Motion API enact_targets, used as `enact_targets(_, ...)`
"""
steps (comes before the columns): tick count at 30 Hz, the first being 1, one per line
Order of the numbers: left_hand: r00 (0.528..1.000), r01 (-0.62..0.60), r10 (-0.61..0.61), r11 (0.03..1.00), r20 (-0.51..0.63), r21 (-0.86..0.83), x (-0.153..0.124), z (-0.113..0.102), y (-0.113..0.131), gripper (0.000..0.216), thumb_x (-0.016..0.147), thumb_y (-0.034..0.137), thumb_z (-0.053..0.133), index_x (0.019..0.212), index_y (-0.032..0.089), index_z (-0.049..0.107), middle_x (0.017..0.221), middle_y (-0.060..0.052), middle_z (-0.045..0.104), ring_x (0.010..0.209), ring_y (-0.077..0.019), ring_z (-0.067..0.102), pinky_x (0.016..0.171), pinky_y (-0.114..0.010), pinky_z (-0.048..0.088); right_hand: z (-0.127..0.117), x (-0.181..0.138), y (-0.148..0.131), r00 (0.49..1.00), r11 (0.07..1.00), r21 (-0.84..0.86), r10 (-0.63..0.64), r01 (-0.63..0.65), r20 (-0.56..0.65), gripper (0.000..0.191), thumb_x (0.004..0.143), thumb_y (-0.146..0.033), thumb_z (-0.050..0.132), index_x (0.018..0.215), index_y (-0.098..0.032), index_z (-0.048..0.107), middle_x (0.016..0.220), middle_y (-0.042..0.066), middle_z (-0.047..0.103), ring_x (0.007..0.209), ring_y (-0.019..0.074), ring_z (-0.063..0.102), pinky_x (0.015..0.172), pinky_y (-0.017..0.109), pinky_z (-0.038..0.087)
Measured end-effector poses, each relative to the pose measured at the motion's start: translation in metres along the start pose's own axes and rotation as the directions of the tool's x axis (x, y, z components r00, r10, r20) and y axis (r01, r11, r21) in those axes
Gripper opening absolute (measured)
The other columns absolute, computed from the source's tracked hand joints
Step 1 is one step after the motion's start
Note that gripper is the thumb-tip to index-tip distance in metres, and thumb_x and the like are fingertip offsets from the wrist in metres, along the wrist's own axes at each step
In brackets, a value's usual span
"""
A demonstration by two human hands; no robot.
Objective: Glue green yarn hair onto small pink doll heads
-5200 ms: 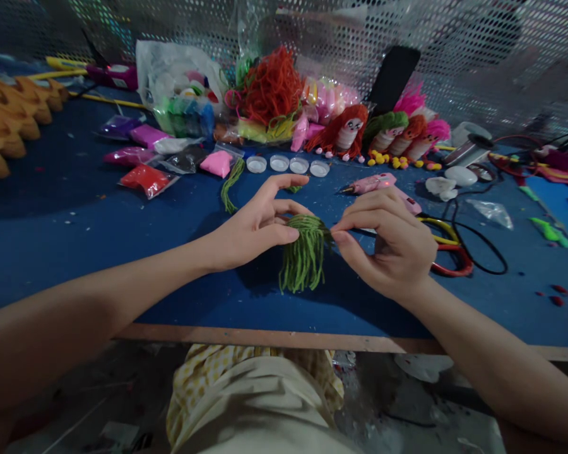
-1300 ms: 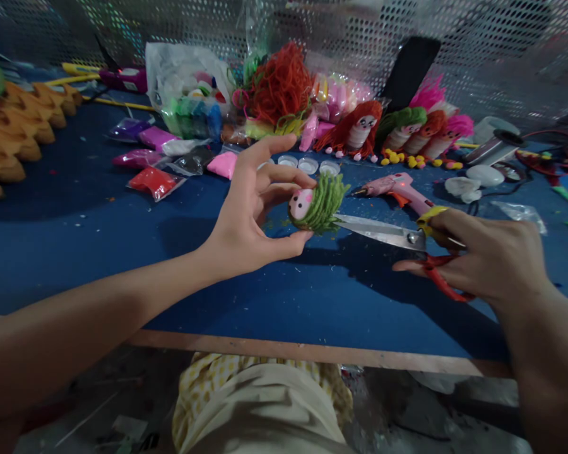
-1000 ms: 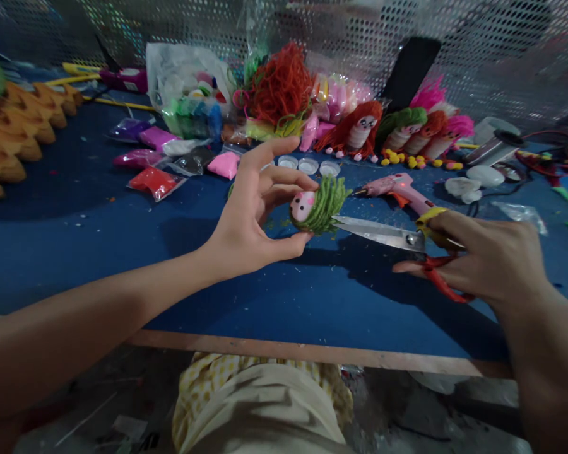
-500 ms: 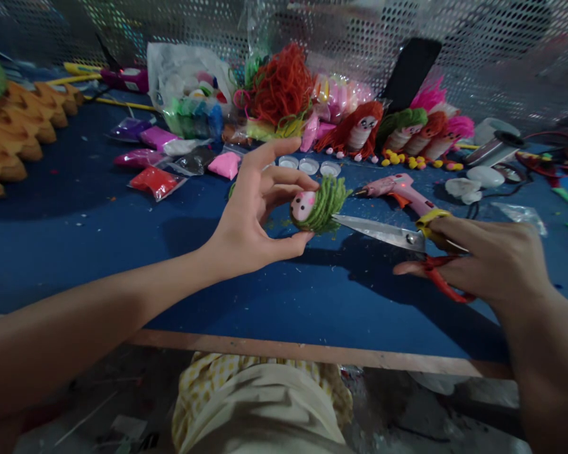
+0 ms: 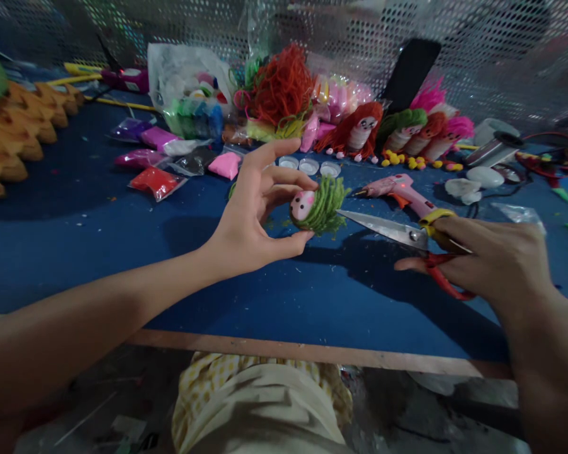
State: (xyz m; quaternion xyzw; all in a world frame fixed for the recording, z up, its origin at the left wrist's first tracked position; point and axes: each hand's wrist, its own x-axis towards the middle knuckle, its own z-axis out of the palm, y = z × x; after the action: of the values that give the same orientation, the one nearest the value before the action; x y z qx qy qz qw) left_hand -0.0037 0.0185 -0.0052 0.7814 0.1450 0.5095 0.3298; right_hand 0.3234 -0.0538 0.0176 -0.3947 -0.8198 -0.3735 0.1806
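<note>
My left hand (image 5: 250, 211) pinches a small doll head (image 5: 318, 207) between thumb and fingers, above the blue table (image 5: 76, 208). The head has a pink face and short green yarn hair. My right hand (image 5: 487, 265) grips scissors (image 5: 407, 234) with a yellow and a red handle. The steel blades are together and point left, their tip touching the green yarn at the head's right side.
A pink glue gun (image 5: 400, 187) lies just behind the scissors. Finished yarn dolls (image 5: 397, 132), a red yarn heap (image 5: 279, 85), white caps (image 5: 307, 166) and coloured clay packets (image 5: 154, 180) line the back. Orange foam shapes (image 5: 14, 135) sit far left. A wooden table edge (image 5: 312, 353) runs near my lap.
Five seconds ago both hands worked long green yarn on the table with no scissors. Over the last second the hair is short, and head and scissors have barely shifted.
</note>
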Motion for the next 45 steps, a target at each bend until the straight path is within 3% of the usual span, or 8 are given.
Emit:
enact_targets(4, 0.999, -0.027, 0.025, 0.997, -0.032, -0.077, -0.001, 0.001, -0.001, 0.087, 0.073, 0.015, 0.08, 0.146, 0.032, 0.036, 0.119, -0.005, 0.06, 0.117, -0.0229, 0.062, 0.099, -0.043, 0.055, -0.001, 0.002, 0.001, 1.0, 1.0, 0.013, 0.018, -0.018, -0.013, 0.068, 0.088, -0.081, 0.042, 0.079, -0.017, 0.061, 0.049, -0.002, 0.057, 0.039, 0.0093, 0.05, 0.039, 0.022, 0.032)
enact_targets(11, 0.925, 0.334, -0.372, 0.891, -0.075, -0.309, -0.002, -0.006, -0.004, 0.074, 0.077, 0.035, 0.077, 0.142, 0.036, 0.041, 0.123, -0.005, 0.062, 0.107, -0.0244, 0.066, 0.091, -0.042, 0.054, 0.0, -0.001, -0.005, 0.971, 0.988, 0.007, 0.148, -0.152, 0.19, 0.065, 0.09, -0.077, 0.044, 0.068, -0.018, 0.061, 0.048, 0.001, 0.057, 0.04, 0.0133, 0.054, 0.043, 0.027, 0.034)
enact_targets(16, 0.819, 0.475, -0.574, 0.698, -0.021, -0.536, 0.004, -0.004, 0.004, 0.065, 0.073, 0.032, 0.073, 0.133, 0.033, 0.048, 0.117, -0.003, 0.064, 0.112, -0.0287, 0.064, 0.088, -0.04, 0.051, 0.003, -0.003, -0.005, 0.794, 0.954, 0.015, 0.24, -0.299, 0.558, 0.053, 0.079, -0.073, 0.065, 0.079, -0.02, 0.071, 0.064, 0.007, 0.073, 0.054, 0.0255, 0.068, 0.049, 0.033, 0.041)
enact_targets(18, 0.795, 0.502, -0.606, 0.631, 0.028, -0.592, 0.006, -0.003, 0.009, 0.066, 0.068, 0.03, 0.074, 0.13, 0.03, 0.049, 0.112, -0.003, 0.066, 0.106, -0.0267, 0.065, 0.085, -0.037, 0.05, -0.002, 0.002, 0.002, 0.759, 0.929, 0.167, 0.156, -0.33, 0.633, 0.037, 0.084, -0.059, 0.07, 0.095, -0.023, 0.075, 0.081, 0.008, 0.079, 0.063, 0.0241, 0.072, 0.053, 0.033, 0.047)
enact_targets(21, 0.774, 0.542, -0.625, 0.571, 0.102, -0.617, 0.007, -0.001, 0.013, 0.069, 0.066, 0.031, 0.075, 0.13, 0.028, 0.049, 0.107, -0.002, 0.066, 0.094, -0.0207, 0.065, 0.079, -0.034, 0.05, -0.016, 0.023, 0.007, 0.876, 0.857, 0.473, -0.055, -0.205, 0.479, 0.022, 0.091, -0.042, 0.07, 0.107, -0.028, 0.075, 0.102, 0.008, 0.08, 0.084, 0.0212, 0.075, 0.068, 0.031, 0.055)
enact_targets(23, 0.76, 0.573, -0.633, 0.547, 0.146, -0.611, 0.006, 0.0, 0.013, 0.072, 0.065, 0.03, 0.077, 0.132, 0.028, 0.05, 0.107, -0.002, 0.066, 0.092, -0.0192, 0.065, 0.079, -0.032, 0.05, -0.027, 0.045, -0.003, 0.966, 0.823, 0.536, 0.054, -0.187, 0.254, 0.01, 0.091, -0.033, 0.071, 0.099, -0.026, 0.074, 0.093, 0.006, 0.079, 0.082, 0.0196, 0.074, 0.072, 0.033, 0.055)
enact_targets(27, 0.768, 0.575, -0.61, 0.525, 0.193, -0.628, 0.003, 0.0, 0.011, 0.074, 0.065, 0.027, 0.081, 0.132, 0.028, 0.05, 0.11, -0.002, 0.066, 0.099, -0.0194, 0.065, 0.083, -0.031, 0.051, -0.035, 0.088, -0.039, 0.985, 0.726, 0.678, 0.174, -0.113, -0.021, 0.009, 0.088, -0.021, 0.075, 0.096, -0.022, 0.074, 0.084, 0.005, 0.076, 0.081, 0.0177, 0.068, 0.077, 0.035, 0.054)
enact_targets(45, 0.743, 0.564, -0.645, 0.46, 0.178, -0.686, 0.006, 0.002, 0.014, 0.067, 0.065, 0.022, 0.079, 0.126, 0.026, 0.053, 0.106, 0.0, 0.066, 0.094, -0.0179, 0.066, 0.084, -0.032, 0.05, -0.011, 0.093, -0.065, 0.956, 0.687, 0.717, 0.273, -0.118, -0.105, 0.012, 0.087, -0.017, 0.075, 0.09, -0.029, 0.078, 0.075, 0.0, 0.073, 0.079, 0.019, 0.067, 0.076, 0.038, 0.054)
